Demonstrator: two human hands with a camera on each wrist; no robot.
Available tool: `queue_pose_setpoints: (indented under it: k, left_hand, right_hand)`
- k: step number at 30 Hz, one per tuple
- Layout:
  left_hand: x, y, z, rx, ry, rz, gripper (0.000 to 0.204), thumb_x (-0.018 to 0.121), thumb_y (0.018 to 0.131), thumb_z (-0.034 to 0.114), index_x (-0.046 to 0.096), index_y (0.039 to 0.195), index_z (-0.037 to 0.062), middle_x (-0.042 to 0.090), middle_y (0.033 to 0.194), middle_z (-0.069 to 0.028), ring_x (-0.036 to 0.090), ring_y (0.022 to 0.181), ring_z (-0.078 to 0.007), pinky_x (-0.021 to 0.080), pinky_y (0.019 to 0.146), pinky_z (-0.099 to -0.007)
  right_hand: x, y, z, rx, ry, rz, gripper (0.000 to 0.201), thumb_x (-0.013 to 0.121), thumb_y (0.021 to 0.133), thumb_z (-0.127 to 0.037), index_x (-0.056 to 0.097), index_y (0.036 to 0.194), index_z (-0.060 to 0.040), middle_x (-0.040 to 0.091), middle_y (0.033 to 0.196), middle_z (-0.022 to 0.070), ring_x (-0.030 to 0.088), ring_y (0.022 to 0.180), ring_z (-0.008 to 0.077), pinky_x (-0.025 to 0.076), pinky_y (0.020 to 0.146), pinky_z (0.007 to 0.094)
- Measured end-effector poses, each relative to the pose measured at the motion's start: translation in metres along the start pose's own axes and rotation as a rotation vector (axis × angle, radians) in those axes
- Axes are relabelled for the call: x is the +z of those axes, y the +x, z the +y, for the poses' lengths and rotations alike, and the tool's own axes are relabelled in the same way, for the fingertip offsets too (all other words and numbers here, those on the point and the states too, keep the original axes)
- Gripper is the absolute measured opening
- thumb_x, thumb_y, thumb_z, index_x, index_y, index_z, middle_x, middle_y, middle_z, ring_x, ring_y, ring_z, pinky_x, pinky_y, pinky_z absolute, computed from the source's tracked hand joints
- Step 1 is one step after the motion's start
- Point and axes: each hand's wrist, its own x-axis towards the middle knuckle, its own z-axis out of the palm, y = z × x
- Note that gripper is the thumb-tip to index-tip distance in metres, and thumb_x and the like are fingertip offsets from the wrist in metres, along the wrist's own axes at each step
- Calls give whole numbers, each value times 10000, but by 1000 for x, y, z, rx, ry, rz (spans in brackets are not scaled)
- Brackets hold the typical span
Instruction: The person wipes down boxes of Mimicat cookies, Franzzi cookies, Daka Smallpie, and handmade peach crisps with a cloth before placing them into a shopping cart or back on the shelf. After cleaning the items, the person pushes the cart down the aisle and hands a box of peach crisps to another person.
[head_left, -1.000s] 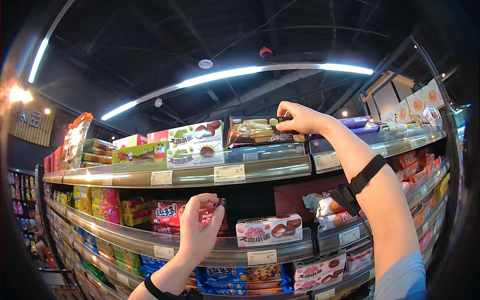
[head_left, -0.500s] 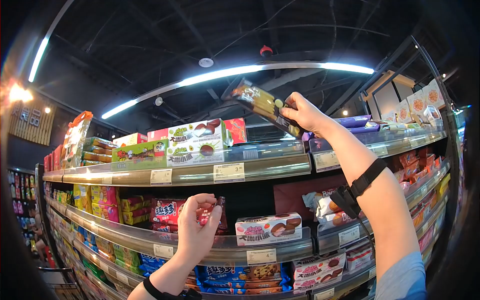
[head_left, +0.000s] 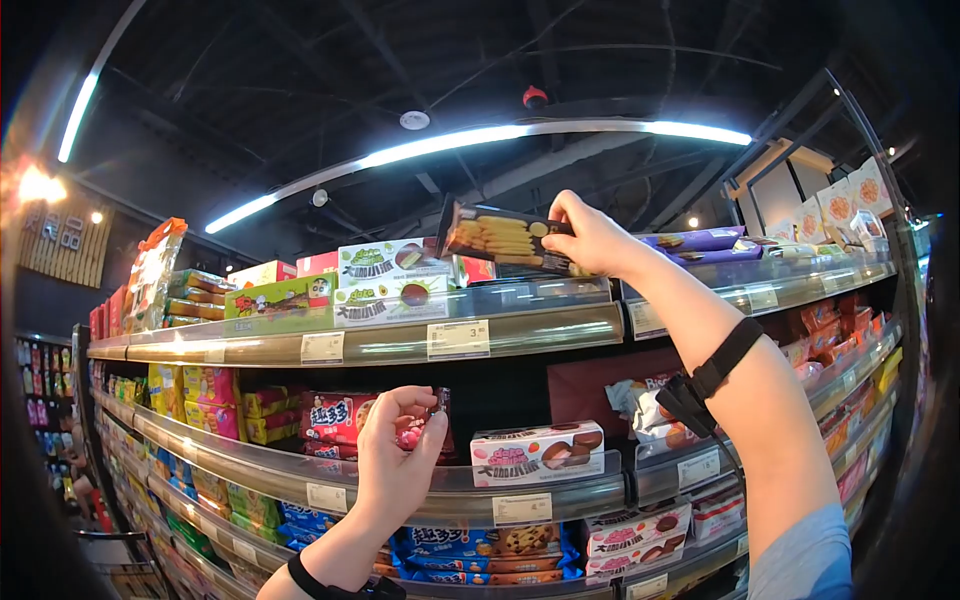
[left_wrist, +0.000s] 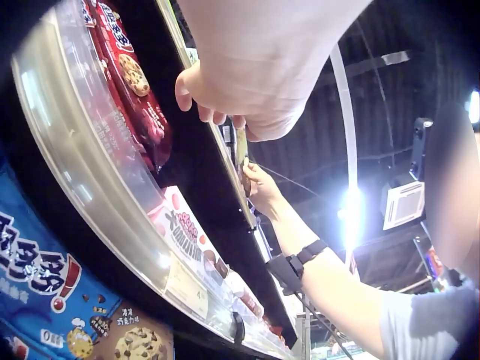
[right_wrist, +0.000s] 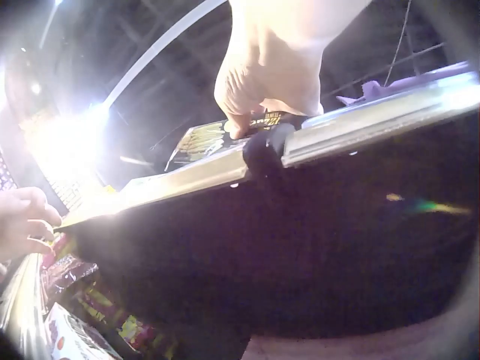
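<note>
My right hand (head_left: pixel 597 235) pinches the right end of a dark biscuit packet (head_left: pixel 495 238) printed with pale finger biscuits. The packet is slightly tilted above the top shelf (head_left: pixel 555 325), just right of the white-and-green pie boxes (head_left: pixel 392 285). In the right wrist view, the same packet (right_wrist: pixel 196 144) shows behind the shelf edge, under the fingers. My left hand (head_left: pixel 395 455) hangs loosely curled with nothing in it, in front of red cookie packs (head_left: pixel 335 420) on the second shelf. To its right stands a pink-and-white pie box (head_left: pixel 540 455).
Blue cookie packs (head_left: pixel 480 550) lie on the shelf below. Purple packs (head_left: pixel 700 243) sit right of my right hand on the top shelf. Clear plastic guards and price tags (head_left: pixel 458 338) run along the shelf fronts. A green box (head_left: pixel 275 300) stands further left.
My right hand lifted the biscuit packet from the top shelf, tilting it steeply, then brought it lower and more level. Red packaging behind it came into view. My left hand stayed put.
</note>
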Motion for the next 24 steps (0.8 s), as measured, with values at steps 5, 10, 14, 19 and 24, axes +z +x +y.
queue_pose_setpoints:
  k: [5,10,14,19,24]
  left_hand:
    - [-5,-2,-2,21,37,1,205,641,818,30,571,1010,29,598,1002,-74,580,885,-161,468,809,-302]
    - [-2,-2,-5,37,30,1,204,637,818,29,570,1011,26,600,1020,-84,581,893,-164,468,818,-303]
    - [-2,-3,-4,52,51,-5,207,636,817,28,571,1013,27,599,1029,-93,582,896,-170,469,816,-306]
    - [-3,-3,-5,32,20,2,208,641,816,33,571,1012,27,596,1035,-95,578,901,-171,468,817,-307]
    - [-7,-4,-3,40,56,-5,202,642,818,33,571,1008,28,595,1038,-95,568,911,-165,466,815,-300]
  right_hand:
    - [-29,2,2,55,395,-105,265,646,787,-84,588,1029,10,599,861,53,539,820,118,429,769,268]
    - [-32,-1,3,24,196,-224,229,646,768,-76,626,979,11,624,866,56,550,809,127,430,768,276]
    - [-30,2,8,72,255,-308,245,647,770,-95,616,990,9,618,857,56,549,800,133,431,750,278]
    - [-27,0,0,-5,80,-347,210,651,765,-122,578,935,-23,586,803,61,529,763,135,429,699,297]
    - [-16,-1,2,-85,-25,-267,209,650,763,-103,579,943,-23,584,806,53,529,758,136,433,697,294]
